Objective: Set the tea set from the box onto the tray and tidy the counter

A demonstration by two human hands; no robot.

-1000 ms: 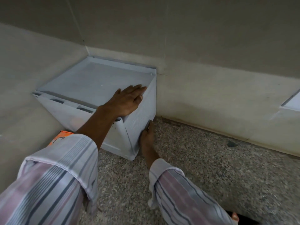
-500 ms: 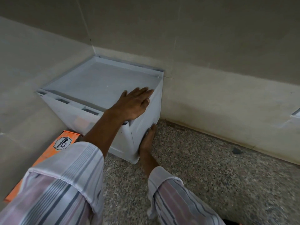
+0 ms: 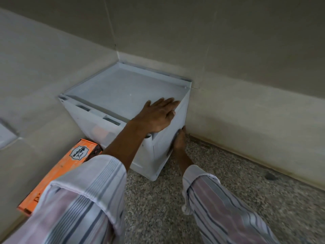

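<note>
The left hand (image 3: 156,117) lies flat on the lid of the white plastic box (image 3: 123,95); the right hand (image 3: 179,140) presses its side, fingers hidden. Likely tidying: next, seat it into the corner.

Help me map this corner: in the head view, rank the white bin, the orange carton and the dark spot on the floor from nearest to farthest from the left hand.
1. White bin: the left hand rests on its lid.
2. Orange carton: lower left, along the wall.
3. Dark spot: far right on the floor.
</note>
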